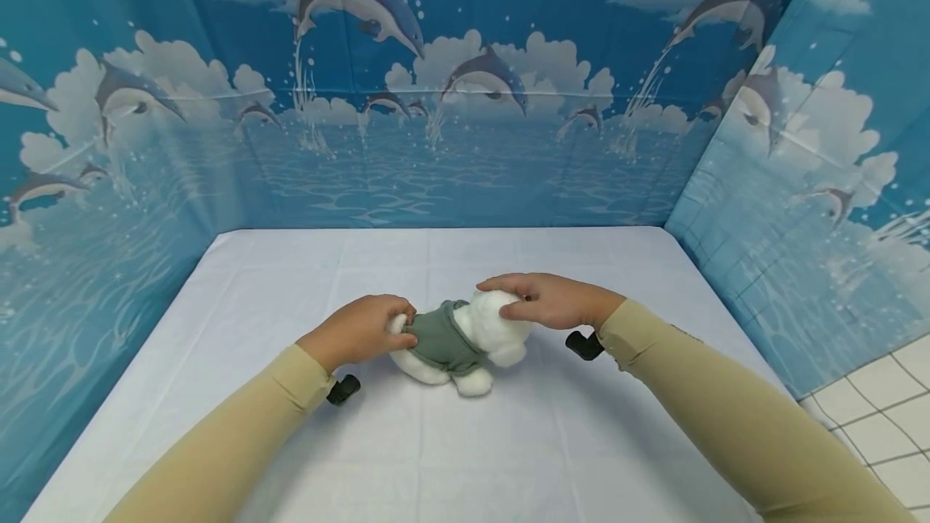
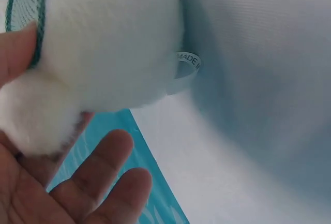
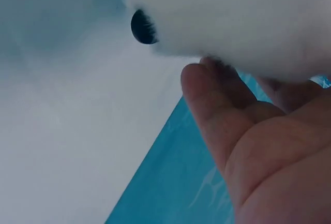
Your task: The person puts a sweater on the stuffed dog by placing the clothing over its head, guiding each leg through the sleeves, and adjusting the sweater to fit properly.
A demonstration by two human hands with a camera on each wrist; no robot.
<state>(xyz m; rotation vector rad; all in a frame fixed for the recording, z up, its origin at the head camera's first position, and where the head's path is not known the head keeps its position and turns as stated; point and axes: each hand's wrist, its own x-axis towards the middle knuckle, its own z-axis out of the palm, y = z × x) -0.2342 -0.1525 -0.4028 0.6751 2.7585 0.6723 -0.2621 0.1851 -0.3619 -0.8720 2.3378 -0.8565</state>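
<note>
A white plush toy animal (image 1: 497, 333) in a grey-green knitted shirt (image 1: 439, 339) lies on the white-covered table, its head toward the right. My left hand (image 1: 361, 331) grips its rear end, thumb on the shirt's hem and fingers around the short tail (image 2: 41, 113). Two fingers of that hand stay off the fur in the left wrist view. A looped label (image 2: 191, 58) sticks out from the toy's bottom. With thumb and fingers on opposite sides, my right hand (image 1: 555, 301) holds the head. The right wrist view shows the black nose (image 3: 143, 27) beside the fingertips.
The white cloth (image 1: 494, 458) covers the table. Blue curtains with dolphins (image 1: 465, 160) stand along the back and both sides. White tiles (image 1: 886, 394) show at the lower right. A small black device (image 1: 584, 345) sits at my right wrist, another (image 1: 344, 390) at my left.
</note>
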